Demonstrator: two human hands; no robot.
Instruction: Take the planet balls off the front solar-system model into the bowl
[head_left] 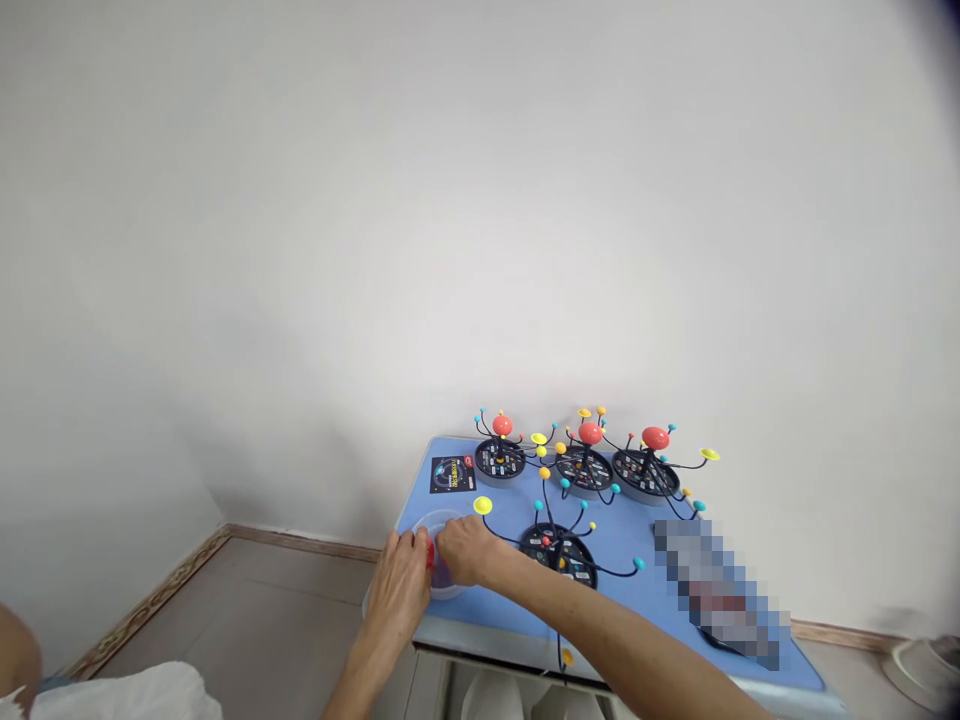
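My left hand is closed at the left end of the table, with a red piece showing at its fingertips. Over a clear round plastic container my right hand is curled; anything in its fingers is hidden. Just right of it stands a solar system model on a round black base, its curved black arms tipped with yellow, blue and orange balls. No large red ball sits on its centre. Three similar models, each topped by a red ball, stand along the back.
A dark printed card lies at the back left of the blue table. On the right is a blurred-out object. A white wall rises behind. White seats show below the front edge.
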